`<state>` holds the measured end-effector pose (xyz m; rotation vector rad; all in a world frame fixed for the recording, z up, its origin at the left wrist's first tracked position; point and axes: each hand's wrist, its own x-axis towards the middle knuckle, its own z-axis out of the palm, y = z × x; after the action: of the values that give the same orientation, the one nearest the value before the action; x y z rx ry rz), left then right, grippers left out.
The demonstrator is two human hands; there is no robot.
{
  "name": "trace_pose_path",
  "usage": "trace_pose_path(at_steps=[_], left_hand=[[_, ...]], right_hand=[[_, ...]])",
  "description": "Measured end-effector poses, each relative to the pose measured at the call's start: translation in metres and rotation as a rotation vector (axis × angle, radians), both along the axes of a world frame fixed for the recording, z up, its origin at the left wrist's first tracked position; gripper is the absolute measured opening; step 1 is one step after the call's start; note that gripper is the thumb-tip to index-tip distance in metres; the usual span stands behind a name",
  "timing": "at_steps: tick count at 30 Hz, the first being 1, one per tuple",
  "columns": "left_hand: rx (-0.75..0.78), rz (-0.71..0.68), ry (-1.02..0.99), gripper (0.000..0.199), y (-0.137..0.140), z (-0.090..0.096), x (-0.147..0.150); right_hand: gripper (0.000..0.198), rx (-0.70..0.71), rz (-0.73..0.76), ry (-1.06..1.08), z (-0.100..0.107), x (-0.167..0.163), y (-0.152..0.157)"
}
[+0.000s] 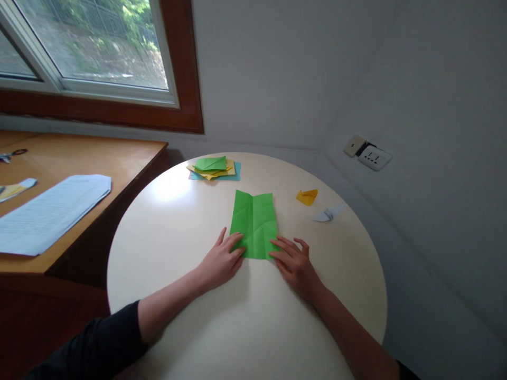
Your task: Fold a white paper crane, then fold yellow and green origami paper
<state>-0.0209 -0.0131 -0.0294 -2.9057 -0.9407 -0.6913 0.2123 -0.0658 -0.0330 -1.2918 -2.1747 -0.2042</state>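
Observation:
A green sheet of creased paper (257, 224) lies on a round white table, with a fold line running down its middle. At the sheet's near left corner, my left hand (222, 258) rests with its fingers stretched out and apart on the paper. On the opposite side, my right hand (297, 266) touches the near right corner, fingers likewise spread, one finger raised. Both thumbs are near the bottom edge; whether they go under the paper cannot be seen. The sheet's upper part shows uncovered.
A stack of folded coloured papers (212, 168) sits at the round table's (178, 211) far edge. On the right lie a folded orange paper (307, 197) and a white paper piece (328, 214). A wooden desk (130, 153) at left bears printed sheets (55, 211) and scissors (13, 155).

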Motion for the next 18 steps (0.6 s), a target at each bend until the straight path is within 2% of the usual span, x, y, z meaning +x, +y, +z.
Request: trace_pose_path(at_steps=[2, 4, 9, 12, 18], left_hand=[[0.079, -0.023, 0.018, 0.027, -0.004, 0.000, 0.005], [0.097, -0.037, 0.042, 0.027, -0.011, 0.001, 0.011], [0.009, 0.007, 0.098, 0.032, -0.023, 0.008, 0.018], [-0.063, 0.048, 0.110, 0.041, -0.021, 0.009, 0.016], [-0.124, 0.027, 0.115, 0.042, -0.014, 0.007, 0.012]], right_hand=[[0.018, -0.022, 0.037, -0.012, 0.000, -0.004, 0.001], [0.018, -0.054, 0.063, -0.023, 0.001, -0.006, 0.003], [0.017, -0.119, 0.090, -0.004, 0.004, -0.009, 0.012], [0.017, -0.168, 0.124, 0.027, 0.007, -0.008, 0.022], [0.015, -0.352, 0.210, 0.068, 0.016, -0.006, 0.050]])
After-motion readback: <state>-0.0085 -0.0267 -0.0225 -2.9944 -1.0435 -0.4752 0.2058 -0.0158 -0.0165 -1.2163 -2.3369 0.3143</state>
